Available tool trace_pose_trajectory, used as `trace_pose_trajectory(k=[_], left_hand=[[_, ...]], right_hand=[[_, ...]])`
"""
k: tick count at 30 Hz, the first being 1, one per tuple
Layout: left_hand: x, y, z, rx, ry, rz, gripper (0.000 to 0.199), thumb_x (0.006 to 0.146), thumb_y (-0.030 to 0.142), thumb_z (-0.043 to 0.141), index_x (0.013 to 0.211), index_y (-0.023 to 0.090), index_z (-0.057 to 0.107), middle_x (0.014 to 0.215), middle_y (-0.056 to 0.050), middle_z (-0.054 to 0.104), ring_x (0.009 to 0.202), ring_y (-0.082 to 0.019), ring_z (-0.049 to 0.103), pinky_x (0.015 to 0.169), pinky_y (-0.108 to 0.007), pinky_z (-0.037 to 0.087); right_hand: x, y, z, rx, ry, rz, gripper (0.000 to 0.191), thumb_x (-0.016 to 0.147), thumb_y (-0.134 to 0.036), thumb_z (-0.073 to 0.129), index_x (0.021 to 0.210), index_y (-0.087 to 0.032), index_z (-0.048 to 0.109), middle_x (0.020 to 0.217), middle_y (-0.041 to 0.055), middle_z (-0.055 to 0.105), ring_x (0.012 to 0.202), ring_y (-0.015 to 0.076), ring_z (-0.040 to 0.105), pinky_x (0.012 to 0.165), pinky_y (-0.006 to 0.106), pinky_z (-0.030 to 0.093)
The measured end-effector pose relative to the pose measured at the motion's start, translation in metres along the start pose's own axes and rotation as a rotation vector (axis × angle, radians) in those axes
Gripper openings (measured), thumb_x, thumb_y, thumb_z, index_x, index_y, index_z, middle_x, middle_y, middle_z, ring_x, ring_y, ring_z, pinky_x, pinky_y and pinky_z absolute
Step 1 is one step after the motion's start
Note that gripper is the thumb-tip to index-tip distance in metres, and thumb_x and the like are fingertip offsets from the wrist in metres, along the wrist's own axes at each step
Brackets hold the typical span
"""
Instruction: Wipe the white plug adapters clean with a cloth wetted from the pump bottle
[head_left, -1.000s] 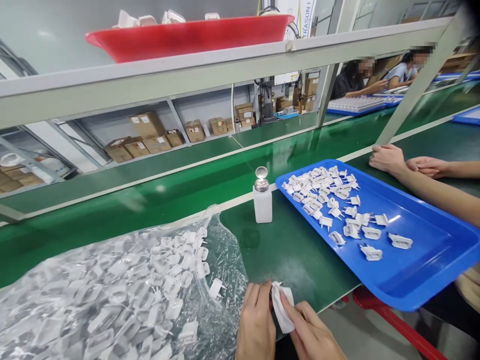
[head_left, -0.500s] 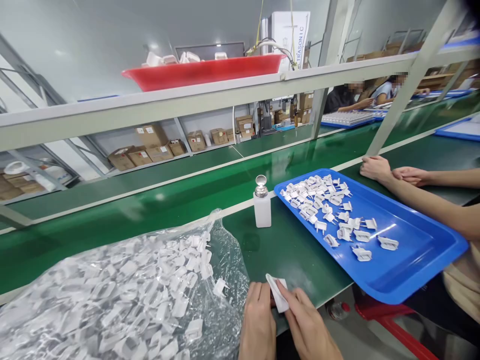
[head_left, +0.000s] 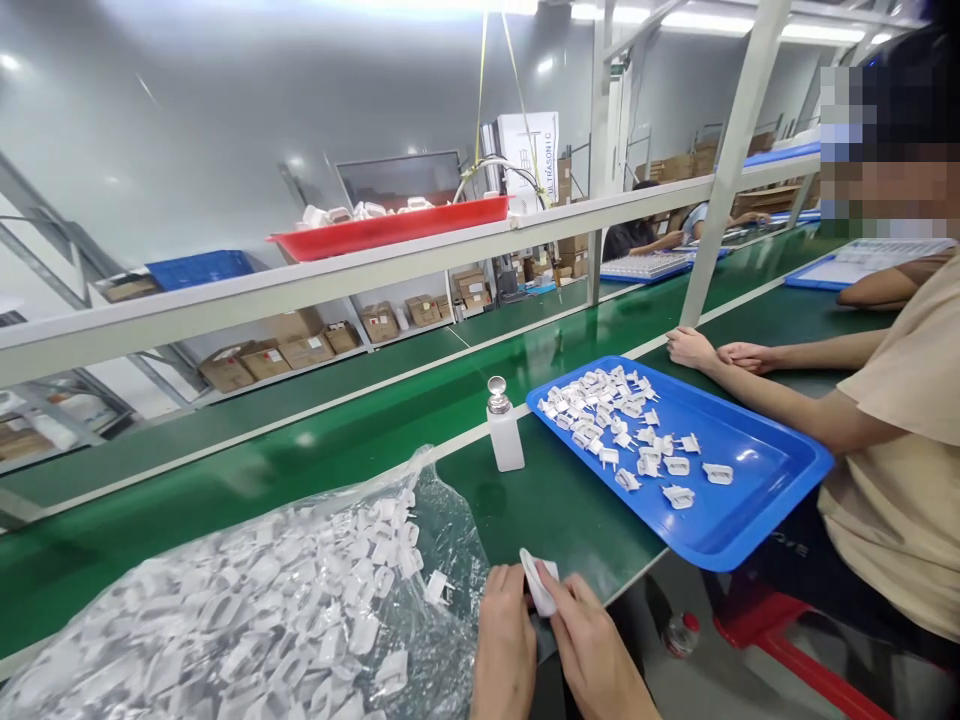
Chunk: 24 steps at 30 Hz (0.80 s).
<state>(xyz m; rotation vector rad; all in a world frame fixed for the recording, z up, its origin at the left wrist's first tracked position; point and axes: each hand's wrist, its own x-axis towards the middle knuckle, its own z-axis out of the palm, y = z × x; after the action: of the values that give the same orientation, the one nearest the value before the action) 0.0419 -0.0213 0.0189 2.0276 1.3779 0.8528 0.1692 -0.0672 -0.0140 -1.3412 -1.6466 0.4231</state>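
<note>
My right hand is closed on a folded white cloth at the bottom centre, near the table edge. Beside it my left hand has its fingers curled; what they hold, if anything, is hidden. To the left lies a clear plastic bag with several white plug-like parts on it. A white bottle with a metal cap stands upright beyond my hands. The blue tray on the right bears several similar white parts, mostly at its far left end.
A person in a beige shirt sits at the right, hands resting on the table behind the tray. A raised shelf with a red tray crosses the view. A red stool and a bottle are below the table edge.
The view has tilted up and turned right, so more of the seated person shows. Both hands remain close together, with the white cloth still in my right hand.
</note>
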Motion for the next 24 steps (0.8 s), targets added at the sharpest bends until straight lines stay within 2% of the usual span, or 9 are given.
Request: trace_pose_trajectory(k=[2,4,8,11,15,17,20,22,24], left_hand=[[0.0,0.008,-0.006,-0.053,-0.022,-0.093,0.036,0.084,0.004,0.042,0.096,0.015,0.074,0.095,-0.013,0.07,0.092,-0.027,0.063,0.083,-0.041,0.049],[0.003,0.014,-0.013,-0.109,-0.071,-0.19,0.032,0.081,0.008,0.051,0.099,0.014,0.076,0.095,-0.012,0.073,0.092,-0.027,0.065,0.084,-0.039,0.05],[0.012,0.023,-0.023,-0.188,-0.233,-0.337,0.018,0.074,0.029,0.068,0.073,0.013,0.077,0.065,-0.006,0.073,0.061,-0.021,0.065,0.06,-0.03,0.049],[0.021,0.026,-0.022,-0.224,-0.333,-0.45,0.036,0.08,0.041,0.06,0.055,0.015,0.067,0.057,-0.008,0.071,0.045,-0.016,0.059,0.046,-0.025,0.043],[0.032,0.025,-0.015,-0.13,-0.333,-0.544,0.043,0.082,0.043,0.053,0.048,0.018,0.058,0.05,-0.009,0.067,0.034,-0.014,0.05,0.039,-0.026,0.037],[0.034,0.025,-0.015,-0.033,-0.288,-0.516,0.046,0.082,0.045,0.056,0.044,0.02,0.056,0.045,-0.008,0.063,0.033,-0.014,0.048,0.041,-0.028,0.036],[0.03,0.026,-0.024,0.091,-0.212,-0.4,0.051,0.087,0.053,0.054,0.048,0.02,0.059,0.051,-0.009,0.064,0.048,-0.02,0.059,0.054,-0.031,0.043],[0.023,0.025,-0.031,0.112,-0.164,-0.288,0.047,0.091,0.052,0.05,0.071,0.016,0.071,0.07,-0.011,0.072,0.068,-0.024,0.066,0.067,-0.033,0.048],[0.017,0.021,-0.034,0.105,-0.122,-0.154,0.042,0.093,0.045,0.049,0.109,0.013,0.072,0.092,-0.012,0.074,0.081,-0.025,0.067,0.076,-0.036,0.051]], right_hand=[[-0.017,0.003,-0.004,0.017,-0.002,-0.037,0.047,0.102,-0.015,0.034,0.143,-0.02,0.057,0.089,0.0064,0.062,0.079,0.0173,0.068,0.076,0.028,0.059],[-0.034,0.007,-0.014,0.041,0.041,-0.007,0.043,0.103,-0.019,0.039,0.14,-0.024,0.06,0.095,0.0062,0.065,0.086,0.0157,0.071,0.081,0.024,0.058],[-0.053,0.013,-0.039,0.042,0.228,0.247,0.036,0.103,-0.035,0.049,0.133,-0.025,0.066,0.107,0.0062,0.07,0.097,0.0158,0.073,0.08,0.016,0.055],[-0.055,0.011,-0.05,0.054,0.3,0.398,0.038,0.102,-0.044,0.05,0.128,-0.024,0.069,0.111,0.0058,0.072,0.1,0.0172,0.074,0.077,0.014,0.055],[-0.05,0.006,-0.045,0.095,0.325,0.409,0.043,0.101,-0.049,0.05,0.127,-0.022,0.071,0.111,0.0076,0.075,0.094,0.0178,0.075,0.076,0.016,0.057],[-0.045,0.003,-0.04,0.105,0.319,0.385,0.044,0.101,-0.049,0.05,0.126,-0.021,0.072,0.108,0.0079,0.077,0.089,0.0178,0.075,0.076,0.018,0.058],[-0.041,-0.003,-0.036,0.111,0.308,0.387,0.042,0.102,-0.046,0.048,0.127,-0.023,0.071,0.105,0.0067,0.076,0.093,0.0181,0.075,0.079,0.02,0.058],[-0.038,-0.007,-0.034,0.109,0.307,0.385,0.04,0.104,-0.042,0.045,0.132,-0.025,0.068,0.1,0.0049,0.074,0.09,0.0165,0.074,0.079,0.021,0.058],[-0.037,-0.01,-0.032,0.084,0.322,0.357,0.04,0.105,-0.036,0.042,0.136,-0.026,0.064,0.095,0.0036,0.07,0.084,0.0149,0.072,0.076,0.022,0.058]])
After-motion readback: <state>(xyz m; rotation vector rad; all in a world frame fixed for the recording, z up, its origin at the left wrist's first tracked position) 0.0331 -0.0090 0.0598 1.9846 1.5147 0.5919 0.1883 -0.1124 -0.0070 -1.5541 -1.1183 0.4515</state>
